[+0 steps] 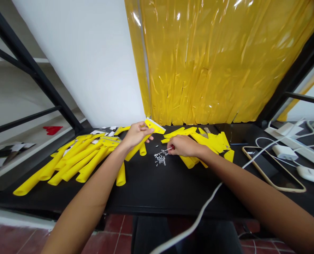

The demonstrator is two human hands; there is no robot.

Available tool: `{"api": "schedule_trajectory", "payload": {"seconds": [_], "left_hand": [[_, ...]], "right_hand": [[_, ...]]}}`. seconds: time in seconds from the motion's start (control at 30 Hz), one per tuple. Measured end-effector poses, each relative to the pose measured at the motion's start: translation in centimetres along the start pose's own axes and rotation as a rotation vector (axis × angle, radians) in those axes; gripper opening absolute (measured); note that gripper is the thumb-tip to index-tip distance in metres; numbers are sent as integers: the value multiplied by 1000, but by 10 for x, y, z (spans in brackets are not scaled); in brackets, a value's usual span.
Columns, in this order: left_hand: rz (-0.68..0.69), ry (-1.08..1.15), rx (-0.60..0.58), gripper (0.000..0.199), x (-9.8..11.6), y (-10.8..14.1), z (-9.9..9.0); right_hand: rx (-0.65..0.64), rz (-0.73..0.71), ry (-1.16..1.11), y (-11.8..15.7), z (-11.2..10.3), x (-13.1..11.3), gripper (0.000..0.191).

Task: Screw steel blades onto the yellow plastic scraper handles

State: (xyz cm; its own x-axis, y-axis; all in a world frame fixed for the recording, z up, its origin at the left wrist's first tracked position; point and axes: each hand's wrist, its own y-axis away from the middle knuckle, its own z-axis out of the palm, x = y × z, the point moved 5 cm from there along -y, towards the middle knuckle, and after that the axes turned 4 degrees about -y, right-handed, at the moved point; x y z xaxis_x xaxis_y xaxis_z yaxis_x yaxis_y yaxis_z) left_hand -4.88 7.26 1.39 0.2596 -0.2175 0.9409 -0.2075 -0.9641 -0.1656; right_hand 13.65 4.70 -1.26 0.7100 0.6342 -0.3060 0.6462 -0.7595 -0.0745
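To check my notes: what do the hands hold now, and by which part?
The left hand grips a yellow plastic piece by its narrow shaft, just below the wide head. The right hand pinches a thin metal pin by one end.

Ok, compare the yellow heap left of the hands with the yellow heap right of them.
The left heap is long, rounded yellow handles fanned side by side, while the right heap is mostly shorter, flatter, angular pieces. The left heap spreads wider; the right heap bunches tighter behind the right hand. Both are bright yellow and lie on the black tabletop.
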Motion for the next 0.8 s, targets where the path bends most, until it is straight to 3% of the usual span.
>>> {"api": "schedule_trajectory", "payload": {"seconds": [0.07, 0.17, 0.27, 0.4, 0.47, 0.57, 0.67, 0.8], "left_hand": [[5, -14, -32, 20, 3, 2, 2], [9, -50, -65, 22, 9, 5, 6], [8, -66, -86, 21, 13, 8, 11], [48, -89, -131, 20, 19, 14, 20], [143, -180, -86, 20, 27, 18, 21], [413, -466, 30, 17, 44, 28, 21], [670, -684, -18, 40, 52, 38, 32], [749, -861, -62, 49, 45, 43, 46]], "right_hand": [[-1, -10, -60, 2, -2, -1, 8], [34, -44, -334, 8, -10, -2, 10], [189, -57, -638, 16, -26, -1, 17], [408, 29, -898, 22, -38, 8, 26], [506, 79, -1042, 25, -40, 14, 28], [581, 151, -1241, 31, -39, 22, 34], [551, 171, -1313, 37, -38, 23, 35], [508, 151, -1216, 41, -36, 15, 30]]}}
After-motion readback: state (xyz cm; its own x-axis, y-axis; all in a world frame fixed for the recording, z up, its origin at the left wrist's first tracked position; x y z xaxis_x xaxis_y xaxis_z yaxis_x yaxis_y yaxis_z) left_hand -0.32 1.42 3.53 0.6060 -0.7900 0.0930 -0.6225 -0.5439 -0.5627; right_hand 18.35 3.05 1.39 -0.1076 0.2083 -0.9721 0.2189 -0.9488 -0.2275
